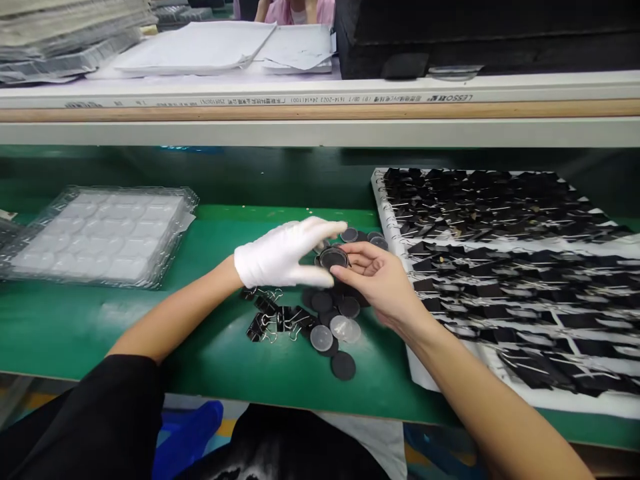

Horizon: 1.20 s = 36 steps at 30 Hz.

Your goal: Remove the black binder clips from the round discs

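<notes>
My right hand (373, 277), bare, pinches a round black disc (334, 259) with a shiny rim between thumb and fingers. My left hand (290, 253) wears a white glove. Its thumb and index finger are spread around the left side of that disc, and I cannot tell whether they touch it. Below and behind the hands lies a loose pile of black discs (343, 365) and clear round pieces (321, 338), some overlapping. Several black binder clips (267, 305) with silver wire handles are heaped left of the pile.
Clear plastic trays (100, 233) with round pockets are stacked on the green table (210, 360) at left. At right, white boards (393, 223) carry rows of black clips. A shelf edge (320, 110) crosses above, holding papers (195, 47) and a black box (490, 37). A person sits beyond.
</notes>
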Available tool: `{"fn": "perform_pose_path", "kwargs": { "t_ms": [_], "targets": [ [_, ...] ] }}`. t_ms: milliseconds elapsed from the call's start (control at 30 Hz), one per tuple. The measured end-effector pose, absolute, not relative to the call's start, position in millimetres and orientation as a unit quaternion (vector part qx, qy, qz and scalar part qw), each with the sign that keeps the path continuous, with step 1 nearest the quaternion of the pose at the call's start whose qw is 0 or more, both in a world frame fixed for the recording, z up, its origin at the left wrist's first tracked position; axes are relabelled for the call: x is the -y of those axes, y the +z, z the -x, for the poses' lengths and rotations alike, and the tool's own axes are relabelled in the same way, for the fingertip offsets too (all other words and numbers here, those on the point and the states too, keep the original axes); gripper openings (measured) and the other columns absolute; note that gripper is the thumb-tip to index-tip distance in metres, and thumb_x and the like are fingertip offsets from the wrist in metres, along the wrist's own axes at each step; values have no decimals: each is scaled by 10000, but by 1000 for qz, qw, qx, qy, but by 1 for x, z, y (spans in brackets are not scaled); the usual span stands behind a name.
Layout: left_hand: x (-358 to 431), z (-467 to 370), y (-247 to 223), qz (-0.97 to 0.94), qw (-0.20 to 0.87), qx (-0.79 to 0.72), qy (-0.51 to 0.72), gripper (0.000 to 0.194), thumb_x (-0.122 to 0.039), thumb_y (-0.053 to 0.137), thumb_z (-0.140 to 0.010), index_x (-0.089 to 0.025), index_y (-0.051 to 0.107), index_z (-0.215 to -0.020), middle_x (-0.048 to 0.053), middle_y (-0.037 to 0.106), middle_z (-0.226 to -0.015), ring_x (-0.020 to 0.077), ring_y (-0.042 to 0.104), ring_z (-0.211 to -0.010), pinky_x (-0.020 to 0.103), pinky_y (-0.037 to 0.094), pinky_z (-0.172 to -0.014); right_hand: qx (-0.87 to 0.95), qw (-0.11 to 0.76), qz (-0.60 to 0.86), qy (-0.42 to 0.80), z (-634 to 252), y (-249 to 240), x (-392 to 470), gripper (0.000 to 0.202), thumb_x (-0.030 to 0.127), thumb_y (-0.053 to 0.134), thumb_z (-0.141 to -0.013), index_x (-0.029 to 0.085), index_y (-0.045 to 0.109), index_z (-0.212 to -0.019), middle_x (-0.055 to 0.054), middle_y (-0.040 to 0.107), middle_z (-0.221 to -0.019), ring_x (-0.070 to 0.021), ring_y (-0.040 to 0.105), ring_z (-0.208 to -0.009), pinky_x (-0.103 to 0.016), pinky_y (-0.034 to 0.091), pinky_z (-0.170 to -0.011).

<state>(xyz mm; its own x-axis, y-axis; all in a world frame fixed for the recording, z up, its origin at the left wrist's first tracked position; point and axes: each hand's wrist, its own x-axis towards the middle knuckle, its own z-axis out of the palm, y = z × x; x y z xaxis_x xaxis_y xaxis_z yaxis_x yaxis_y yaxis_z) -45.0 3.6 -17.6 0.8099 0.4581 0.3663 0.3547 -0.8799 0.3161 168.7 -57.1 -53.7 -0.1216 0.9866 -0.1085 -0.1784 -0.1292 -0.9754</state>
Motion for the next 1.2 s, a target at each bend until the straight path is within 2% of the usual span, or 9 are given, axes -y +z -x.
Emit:
{"fn": "perform_pose_path", "kwargs": {
  "t_ms": [100,200,400,467,600,833,1000,1133,1200],
  "targets": [
    [2,42,-13,-913,211,-297,185,342,-464,559,-1003,-180,690,-1141,55,741,-995,172,676,-855,289,489,-763,462,488,455,585,-168,-55,59,479,283,972,-577,194,724,-977,-26,769,-894,-168,729,-852,-333,614,-864],
    [6,38,-15,-905,208,-333,164,377,-513,578,-977,-185,681,-824,-15,636,-698,132,556,-660,272,379,-638,494,461,445,588,-168,-57,61,506,294,973,-567,191,706,-983,-37,776,-955,-169,726,-864,-356,611,-877],
    [4,54,2,-908,234,-316,147,516,-542,401,-1043,-187,673,-785,-8,633,-688,124,532,-637,267,382,-650,541,439,439,567,-168,-56,63,483,449,935,-657,183,747,-1013,-79,798,-1005,-210,747,-909,-453,595,-972],
    [6,68,11,-906,173,-369,118,578,-589,386,-1032,-192,631,-691,-6,583,-608,126,493,-572,279,343,-606,519,456,442,572,-169,-54,63,465,455,950,-637,185,748,-956,-79,794,-998,-215,743,-926,-433,605,-948],
    [25,96,8,-882,24,-470,-9,665,-758,575,-857,-204,489,-500,-15,395,-445,119,307,-437,296,204,-532,437,474,445,621,-171,-52,64,482,451,976,-607,194,724,-928,-29,743,-890,-174,698,-825,-360,626,-778],
    [41,140,-14,-871,43,-481,-93,496,-432,574,-886,-202,447,-466,-14,397,-446,115,203,-423,306,156,-507,357,468,420,691,-174,-53,61,535,375,985,-614,212,768,-1076,-30,754,-939,-147,688,-826,-357,621,-813],
    [13,133,4,-863,48,-503,27,473,-425,540,-930,-192,515,-520,-34,425,-477,96,283,-472,270,209,-503,370,454,378,717,-175,-49,65,394,356,961,-668,217,784,-991,-58,773,-1078,-136,695,-847,-304,617,-762],
    [9,92,-13,-815,211,-493,219,457,-416,477,-973,-182,592,-598,-19,569,-553,95,476,-521,231,369,-528,389,448,351,725,-174,-45,70,346,366,928,-717,252,792,-1014,-58,688,-1374,-135,701,-911,-294,632,-760],
    [11,72,-33,-798,268,-463,277,442,-419,473,-974,-183,612,-627,-8,605,-584,102,513,-529,230,411,-535,382,436,343,739,-173,-46,71,372,375,932,-710,259,782,-1030,-49,716,-1316,-140,713,-899,-301,641,-752]
  ]
}}
